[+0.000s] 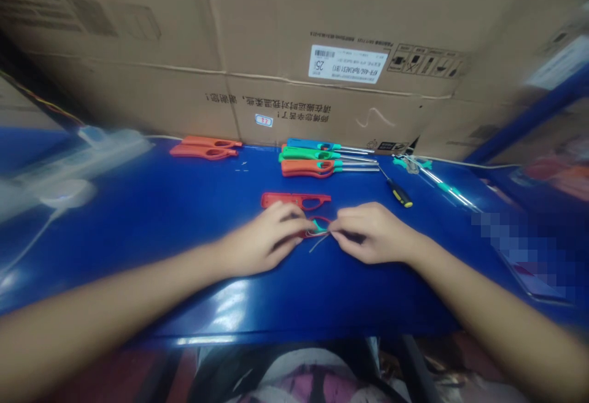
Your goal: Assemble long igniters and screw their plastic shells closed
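Between my hands a red lighter casing [323, 219] with a teal trigger piece [318, 226] lies low over the blue table. My left hand [271, 237] is closed on its left end, which the fingers hide. At its right end my right hand [368, 231] pinches with thumb and forefinger at the thin wires [319, 241]; the exact grip is too small to make out fully. One loose wire end sticks out below the casing. Just beyond my left fingers lies another red casing half [294, 199], with its loop handle to the right.
Farther back lie several assembled lighters [308, 168] in blue, green and orange. Orange casing halves [202, 148] lie left of them. A black-and-yellow screwdriver [399, 194], metal tubes with teal parts [442, 183] and a phone [529, 268] are rightward. A white power strip [105, 151] is left; cardboard [257, 53] stands behind.
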`<state>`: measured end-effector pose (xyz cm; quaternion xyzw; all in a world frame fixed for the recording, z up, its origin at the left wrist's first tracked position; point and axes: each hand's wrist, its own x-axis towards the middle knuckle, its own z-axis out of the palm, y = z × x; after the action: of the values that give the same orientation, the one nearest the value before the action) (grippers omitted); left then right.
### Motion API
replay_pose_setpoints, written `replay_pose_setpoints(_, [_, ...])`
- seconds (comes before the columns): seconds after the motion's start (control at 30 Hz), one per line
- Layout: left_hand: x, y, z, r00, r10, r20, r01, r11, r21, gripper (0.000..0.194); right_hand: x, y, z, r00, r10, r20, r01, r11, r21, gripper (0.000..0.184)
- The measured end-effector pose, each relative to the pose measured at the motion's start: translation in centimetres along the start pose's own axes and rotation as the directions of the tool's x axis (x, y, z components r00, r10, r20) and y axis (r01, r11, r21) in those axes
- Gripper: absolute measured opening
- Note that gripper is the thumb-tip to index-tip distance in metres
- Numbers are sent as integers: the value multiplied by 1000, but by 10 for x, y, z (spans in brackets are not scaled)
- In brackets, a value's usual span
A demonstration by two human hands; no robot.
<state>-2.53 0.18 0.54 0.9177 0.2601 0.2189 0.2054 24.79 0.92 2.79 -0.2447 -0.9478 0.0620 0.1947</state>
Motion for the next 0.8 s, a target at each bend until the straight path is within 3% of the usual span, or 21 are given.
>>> replay_pose_setpoints(0.23, [2,-1,0,1000,8,9,-8,1000,-19,27,-1,0,-6,997,31,69,-36,997,67,20])
replay_pose_setpoints(0.5, [0,0,-1,1000,20,0,-20,1000,-13,28,-1,-1,-8,1000,5,19,-7,996,86,23])
replay_pose_setpoints(0.8, [2,0,-1,1000,18,-13,-18,1000,-3,28,0,-3,-8,997,35,67,-41,995,94,24])
